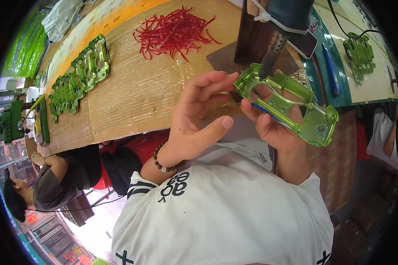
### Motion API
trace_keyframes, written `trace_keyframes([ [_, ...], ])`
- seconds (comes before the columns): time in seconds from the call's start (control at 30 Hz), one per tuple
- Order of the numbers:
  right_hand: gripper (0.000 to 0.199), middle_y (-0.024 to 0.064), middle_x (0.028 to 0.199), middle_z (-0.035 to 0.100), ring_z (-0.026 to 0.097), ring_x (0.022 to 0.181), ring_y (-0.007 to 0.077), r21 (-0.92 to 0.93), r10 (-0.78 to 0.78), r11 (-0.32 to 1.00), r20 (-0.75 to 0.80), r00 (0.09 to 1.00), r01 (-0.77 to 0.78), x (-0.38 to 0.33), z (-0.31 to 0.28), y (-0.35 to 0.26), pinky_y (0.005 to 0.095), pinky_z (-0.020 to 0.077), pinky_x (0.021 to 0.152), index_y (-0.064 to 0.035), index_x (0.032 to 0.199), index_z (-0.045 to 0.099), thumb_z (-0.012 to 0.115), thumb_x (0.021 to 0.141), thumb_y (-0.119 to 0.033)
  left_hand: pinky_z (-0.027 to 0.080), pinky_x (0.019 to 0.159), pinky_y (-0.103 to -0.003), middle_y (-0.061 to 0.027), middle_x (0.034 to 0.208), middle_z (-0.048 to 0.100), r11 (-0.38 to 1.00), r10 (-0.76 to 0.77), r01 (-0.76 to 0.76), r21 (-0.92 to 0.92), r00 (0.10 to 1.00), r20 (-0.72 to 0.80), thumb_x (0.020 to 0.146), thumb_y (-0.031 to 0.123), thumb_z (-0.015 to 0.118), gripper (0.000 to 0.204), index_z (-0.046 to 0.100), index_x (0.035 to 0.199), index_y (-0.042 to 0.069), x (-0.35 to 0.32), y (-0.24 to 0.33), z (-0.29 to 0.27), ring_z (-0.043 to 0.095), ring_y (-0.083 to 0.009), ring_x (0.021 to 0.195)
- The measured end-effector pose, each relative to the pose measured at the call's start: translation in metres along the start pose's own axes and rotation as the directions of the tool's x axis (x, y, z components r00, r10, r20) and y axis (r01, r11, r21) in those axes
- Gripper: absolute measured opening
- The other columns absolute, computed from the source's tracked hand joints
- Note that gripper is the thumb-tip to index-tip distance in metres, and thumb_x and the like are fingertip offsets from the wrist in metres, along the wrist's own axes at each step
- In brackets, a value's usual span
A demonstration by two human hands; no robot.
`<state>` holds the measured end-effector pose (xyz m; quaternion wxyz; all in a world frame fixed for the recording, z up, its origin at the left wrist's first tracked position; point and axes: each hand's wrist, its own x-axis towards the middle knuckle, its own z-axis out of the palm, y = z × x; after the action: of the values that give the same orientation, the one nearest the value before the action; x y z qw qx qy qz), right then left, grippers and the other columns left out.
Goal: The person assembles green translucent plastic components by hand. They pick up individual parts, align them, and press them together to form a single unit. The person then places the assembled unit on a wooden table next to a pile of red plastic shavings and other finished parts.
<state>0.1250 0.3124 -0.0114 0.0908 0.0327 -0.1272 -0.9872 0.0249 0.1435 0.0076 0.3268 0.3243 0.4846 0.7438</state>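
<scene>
A translucent green toy car body shell point(311, 128), hollow side up, is gripped in my right hand point(276, 130) by its near long side. A blue strip point(269, 111) shows along that side, by my fingers. My left hand point(199, 117) is open, thumb and fingers apart, its fingertips at the shell's left end; whether they touch it I cannot tell. Above that end hangs a dark-bodied tool like a soldering iron point(276, 46), with a perforated metal barrel. Its dark tip reaches down into the shell; actual contact is unclear.
Thin red strips point(174, 33) lie heaped on the film-covered table point(132, 97). Green shells point(79, 73) stand in a row at left, and more green parts point(360, 57) lie far right. A blue utility knife point(331, 70) rests on a green mat. Another person point(53, 183) sits at lower left.
</scene>
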Motion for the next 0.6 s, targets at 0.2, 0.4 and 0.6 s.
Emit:
trace_keyframes([
  [0.2,0.062,0.0187,0.132,0.037,0.038,0.119,0.0403,0.053,0.122,0.991,0.073,0.990,-0.126,-0.0005,-0.0014,-0.0042,0.0351,0.0521,0.074,-0.0034,0.133,0.028,0.033,0.091,-0.050,0.029,0.101,-0.035,-0.0192,0.130,0.041,0.999,0.048,-0.049,0.020,0.998,0.039,0.076,0.005,0.061,0.059,0.031,0.127,-0.003,-0.0041,0.0020,-0.0010,0.041,-0.0227,0.121],
  [0.4,0.064,0.0196,0.132,0.037,0.040,0.116,0.0428,0.070,0.146,0.986,0.098,0.984,-0.153,0.0006,0.0033,-0.0050,0.0365,0.0529,0.073,-0.0003,0.132,0.028,0.033,0.091,-0.049,0.025,0.103,-0.035,-0.0205,0.131,0.040,0.996,0.070,-0.074,0.053,0.995,0.072,0.074,0.006,0.061,0.061,0.031,0.126,-0.004,-0.0036,0.0052,-0.0003,0.039,-0.0234,0.122],
  [0.6,0.065,0.0168,0.138,0.028,0.037,0.119,0.0426,0.078,0.140,0.985,0.151,0.979,-0.153,-0.0008,0.0007,-0.0081,0.0400,0.0526,0.079,-0.0015,0.136,0.021,0.029,0.092,-0.049,0.023,0.104,-0.035,-0.0206,0.132,0.038,0.994,0.075,-0.083,0.065,0.991,0.114,0.073,0.009,0.063,0.065,0.030,0.127,-0.004,-0.0026,0.0047,0.0016,0.036,-0.0248,0.126],
])
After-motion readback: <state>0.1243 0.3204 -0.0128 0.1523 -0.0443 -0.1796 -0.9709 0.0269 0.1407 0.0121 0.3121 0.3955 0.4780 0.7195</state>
